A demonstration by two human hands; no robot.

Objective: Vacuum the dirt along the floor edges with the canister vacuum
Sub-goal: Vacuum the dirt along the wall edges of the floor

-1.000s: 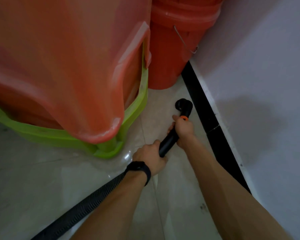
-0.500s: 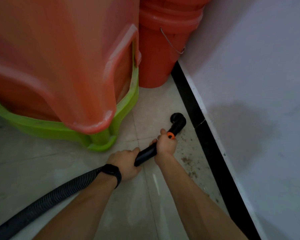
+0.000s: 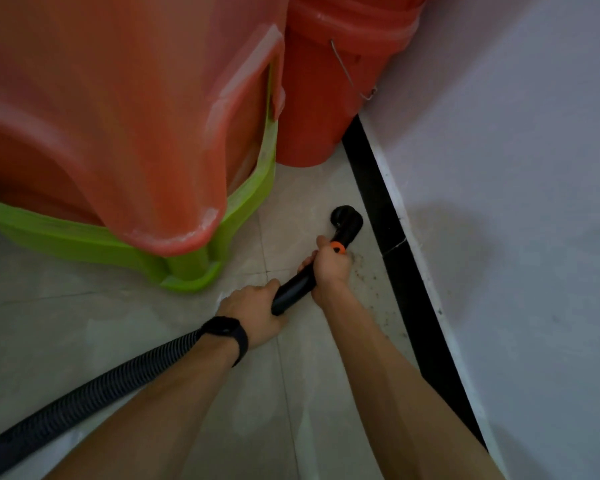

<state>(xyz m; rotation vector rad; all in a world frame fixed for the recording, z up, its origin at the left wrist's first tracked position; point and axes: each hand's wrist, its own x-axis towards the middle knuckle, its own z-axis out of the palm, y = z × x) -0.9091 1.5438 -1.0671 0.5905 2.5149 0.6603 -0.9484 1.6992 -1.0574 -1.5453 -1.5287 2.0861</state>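
Both your hands are closed on the black wand (image 3: 293, 289). Your right hand (image 3: 329, 265) wraps it just behind the orange collar (image 3: 338, 247). Your left hand (image 3: 253, 311) grips the near end, where the ribbed hose (image 3: 94, 393) trails off to the near left.

- **Wand axis:** it runs near-left to far-right and ends in the nozzle (image 3: 347, 220), which is down at the tile just beside the black baseboard (image 3: 400, 282). The light is dim, so I can't tell if the mouth actually touches the floor.
- **Dirt (image 3: 371, 277):** dark specks lie on the tile right of your right hand, strung along the baseboard toward you. That puts them nearer than the nozzle and to its right, not ahead of it.
- **Nearer hand:** your right hand is the closer one.
- **Next move:** it likely calls for drawing the nozzle back toward you along the baseboard.
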